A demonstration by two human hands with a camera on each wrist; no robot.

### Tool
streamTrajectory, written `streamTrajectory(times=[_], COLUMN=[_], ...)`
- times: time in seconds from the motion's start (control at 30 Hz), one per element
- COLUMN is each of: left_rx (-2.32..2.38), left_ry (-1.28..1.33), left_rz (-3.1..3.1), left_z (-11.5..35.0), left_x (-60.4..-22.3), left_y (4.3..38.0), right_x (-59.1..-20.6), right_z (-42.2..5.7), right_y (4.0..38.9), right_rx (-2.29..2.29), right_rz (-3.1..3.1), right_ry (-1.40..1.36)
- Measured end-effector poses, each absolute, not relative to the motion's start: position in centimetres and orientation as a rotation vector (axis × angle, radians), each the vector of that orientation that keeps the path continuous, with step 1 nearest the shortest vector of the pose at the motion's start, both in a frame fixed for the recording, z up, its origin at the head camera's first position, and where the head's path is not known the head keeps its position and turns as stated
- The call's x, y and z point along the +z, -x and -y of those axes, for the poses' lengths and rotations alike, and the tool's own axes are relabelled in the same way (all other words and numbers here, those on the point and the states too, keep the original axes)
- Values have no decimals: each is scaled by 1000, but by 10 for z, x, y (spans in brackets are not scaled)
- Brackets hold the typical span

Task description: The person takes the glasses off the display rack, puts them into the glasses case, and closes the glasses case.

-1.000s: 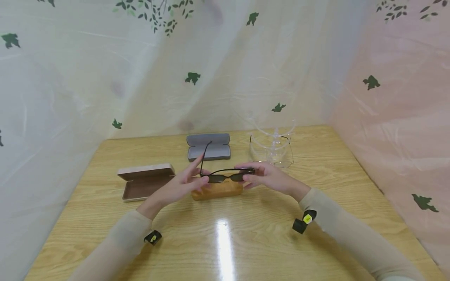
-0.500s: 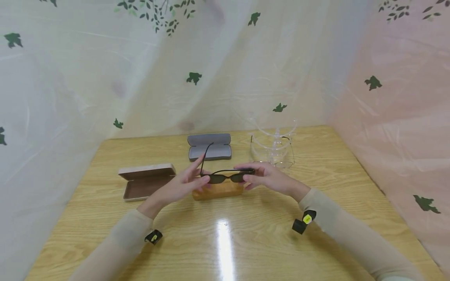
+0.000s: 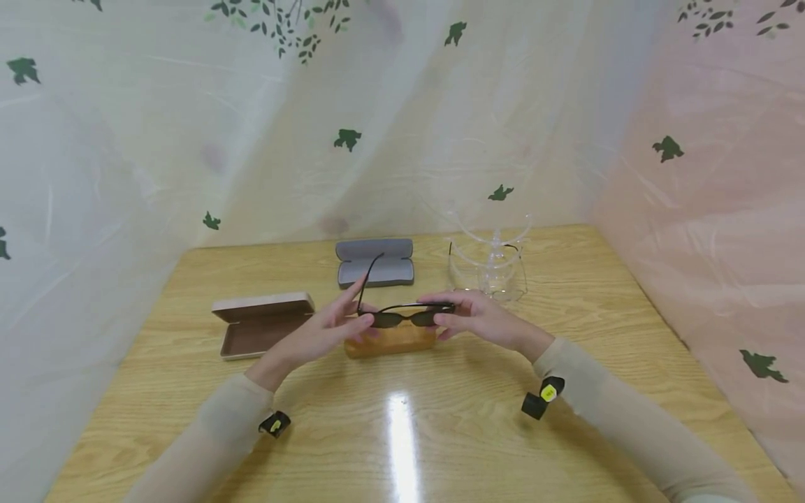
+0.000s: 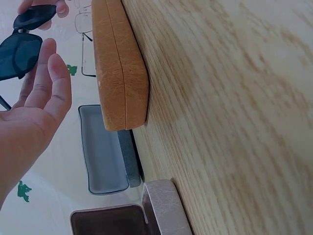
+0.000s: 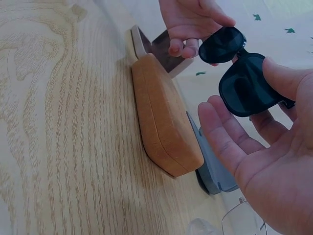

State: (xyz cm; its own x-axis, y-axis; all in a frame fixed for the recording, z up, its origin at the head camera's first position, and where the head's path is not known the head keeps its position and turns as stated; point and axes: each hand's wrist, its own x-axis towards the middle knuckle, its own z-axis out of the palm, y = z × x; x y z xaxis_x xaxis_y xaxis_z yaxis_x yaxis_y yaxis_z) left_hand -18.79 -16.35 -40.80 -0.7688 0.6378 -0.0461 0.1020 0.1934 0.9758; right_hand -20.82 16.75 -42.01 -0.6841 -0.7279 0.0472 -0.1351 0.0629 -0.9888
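Note:
Both hands hold a pair of black sunglasses [image 3: 386, 320] with dark lenses, raised above a closed orange-brown glasses case [image 3: 391, 344]. My left hand [image 3: 323, 334] pinches the left end of the frame, thumb in front; the temple arm on that side stands up and away. At the other end, my right hand [image 3: 481, 320] grips the frame with its thumb against the lens edge. The right temple arm lies folded across behind the lenses. In the right wrist view, the right hand's [image 5: 274, 171] lower fingers extend below the dark lens [image 5: 244, 88].
A pale case [image 3: 260, 328] with brown lining lies open on the left. Behind the hands is an open grey case [image 3: 375, 264]. A clear display stand [image 3: 495, 260] with thin-rimmed eyeglasses [image 5: 244, 201] stands at the back right. Leaf-printed curtains [image 3: 402, 168] border the wooden table [image 3: 503, 447].

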Motion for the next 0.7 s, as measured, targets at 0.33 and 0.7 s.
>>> streamTrajectory(times=[0.33, 0.7], left_rx=[1602, 1547], left_ry=[-709, -708], left_rz=[-2030, -2124], left_z=[165, 165], left_x=[-406, -404], left_y=[186, 185], right_x=[-421, -418], right_z=[-167, -168], right_y=[208, 207], right_rx=[-1661, -1634], right_rz=[-1880, -1901], right_ry=[862, 905])
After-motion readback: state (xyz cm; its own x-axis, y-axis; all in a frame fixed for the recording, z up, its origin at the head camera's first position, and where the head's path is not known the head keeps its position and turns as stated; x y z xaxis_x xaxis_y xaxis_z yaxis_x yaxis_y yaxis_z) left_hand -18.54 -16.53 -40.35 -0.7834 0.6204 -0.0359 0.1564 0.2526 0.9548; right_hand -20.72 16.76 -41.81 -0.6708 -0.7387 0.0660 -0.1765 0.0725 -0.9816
